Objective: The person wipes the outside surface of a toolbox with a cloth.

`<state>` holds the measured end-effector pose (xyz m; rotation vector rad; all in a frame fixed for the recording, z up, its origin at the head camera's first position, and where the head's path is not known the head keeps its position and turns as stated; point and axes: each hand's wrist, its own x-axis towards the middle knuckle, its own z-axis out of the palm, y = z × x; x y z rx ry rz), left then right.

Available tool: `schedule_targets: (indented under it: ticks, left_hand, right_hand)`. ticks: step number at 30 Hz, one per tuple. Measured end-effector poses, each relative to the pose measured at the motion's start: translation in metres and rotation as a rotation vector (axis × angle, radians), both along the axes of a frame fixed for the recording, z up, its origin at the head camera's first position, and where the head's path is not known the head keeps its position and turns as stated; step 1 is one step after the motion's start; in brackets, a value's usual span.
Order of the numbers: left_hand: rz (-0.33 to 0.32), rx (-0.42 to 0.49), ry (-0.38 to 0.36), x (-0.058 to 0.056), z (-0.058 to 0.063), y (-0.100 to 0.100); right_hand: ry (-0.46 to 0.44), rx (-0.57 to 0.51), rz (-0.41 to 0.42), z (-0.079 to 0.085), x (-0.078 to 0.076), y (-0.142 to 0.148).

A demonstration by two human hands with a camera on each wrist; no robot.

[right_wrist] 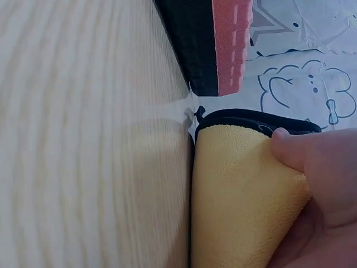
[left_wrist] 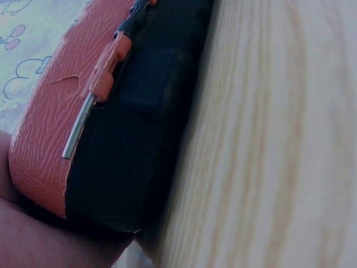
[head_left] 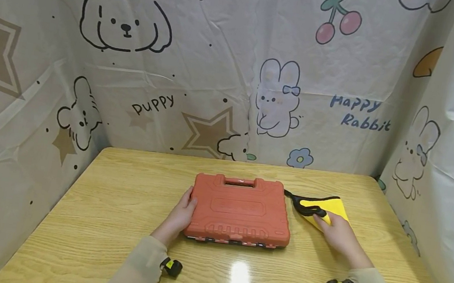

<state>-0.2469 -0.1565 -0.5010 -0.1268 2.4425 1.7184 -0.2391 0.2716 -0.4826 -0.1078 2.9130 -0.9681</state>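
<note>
A red plastic tool case with a black base lies flat on the wooden table, its carrying handle toward the back wall. My left hand grips its left side, thumb over the top edge. Close up in the left wrist view, the case's black lower half and a metal hinge pin show along the front. To the right of the case, my right hand pinches a folded yellow cloth with black edging. In the right wrist view the thumb presses on the fuzzy yellow cloth near its black border.
The wooden table reaches back to a white curtain printed with cartoon animals. More curtain hangs at both sides. A strip of light reflects off the table in front of the case. A small black camera is strapped at each wrist.
</note>
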Motion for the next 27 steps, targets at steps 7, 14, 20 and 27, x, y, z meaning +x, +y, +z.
schedule_targets:
  ticks: [7, 14, 20, 27]
  left_hand:
    - [0.000, -0.007, 0.002, 0.001, 0.001, 0.000]
    - [-0.004, -0.010, 0.011, 0.001, 0.001, 0.000]
    - [-0.009, -0.012, 0.019, 0.002, 0.003, 0.001]
    - [-0.003, -0.005, 0.012, 0.003, 0.004, 0.000]
  right_hand:
    - [0.012, 0.014, 0.027, 0.000, -0.001, 0.001]
    - [0.023, -0.007, -0.028, 0.008, 0.002, 0.001]
    - [0.023, -0.092, -0.118, 0.019, 0.006, 0.004]
    - [-0.046, -0.263, -0.180, 0.033, 0.002, 0.005]
